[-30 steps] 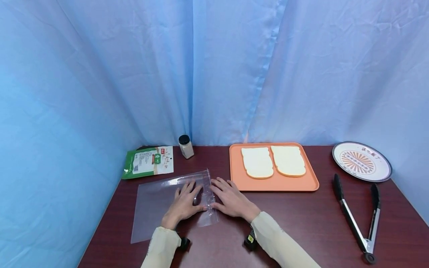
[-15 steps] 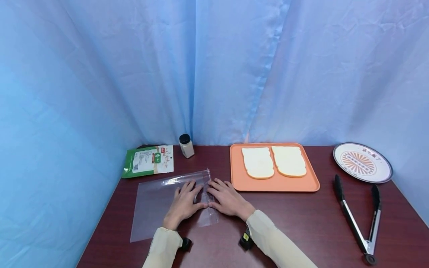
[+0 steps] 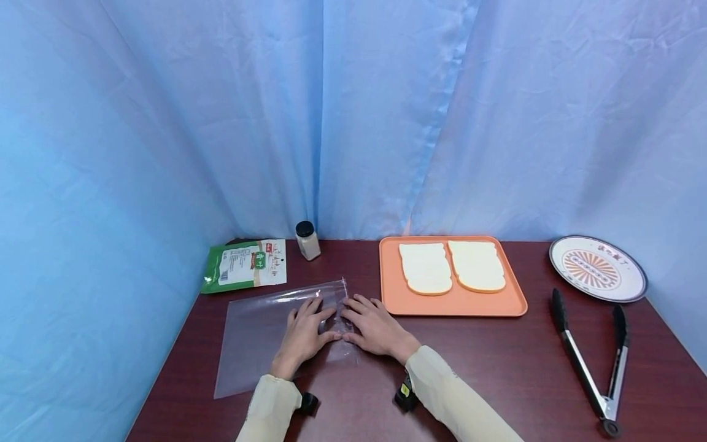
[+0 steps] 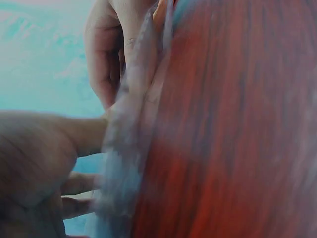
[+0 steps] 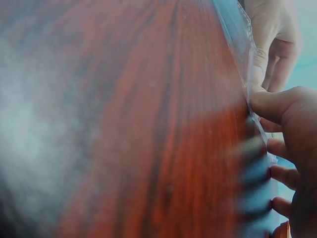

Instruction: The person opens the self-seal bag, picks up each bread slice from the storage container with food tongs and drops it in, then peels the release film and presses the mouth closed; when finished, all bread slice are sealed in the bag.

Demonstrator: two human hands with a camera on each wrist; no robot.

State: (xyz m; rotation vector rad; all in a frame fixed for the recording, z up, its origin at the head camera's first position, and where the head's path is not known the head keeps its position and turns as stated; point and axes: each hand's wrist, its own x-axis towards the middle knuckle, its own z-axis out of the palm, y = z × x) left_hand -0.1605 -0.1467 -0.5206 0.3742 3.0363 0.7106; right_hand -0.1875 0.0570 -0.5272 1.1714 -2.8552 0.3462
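A clear plastic zip bag (image 3: pixel 251 344) lies flat on the table, its right end crinkled beneath both hands. My left hand (image 3: pixel 302 334) rests on the bag with the fingers spread. Facing it, my right hand (image 3: pixel 375 325) touches the bag's right edge with spread fingertips. The two thumb tips nearly meet over the film. In the left wrist view, the left hand (image 4: pixel 37 158) has its thumb against the film (image 4: pixel 124 163). In the right wrist view, the thumb and fingertips of the right hand (image 5: pixel 304 134) touch the edge of the bag (image 5: pixel 242 44).
Beyond the bag lie a green-and-white packet (image 3: pixel 243 267) and a black-capped jar (image 3: pixel 307 241). An orange tray (image 3: pixel 397 302) holds two bread slices (image 3: pixel 425 268). At right are a patterned plate (image 3: pixel 598 268) and spread tongs (image 3: pixel 580 362). Blue curtains (image 3: pixel 375 123) enclose the table.
The right hand has shifted slightly left, closer to the left hand. The bag's near right corner has moved a little away from me. The left hand has hardly moved.
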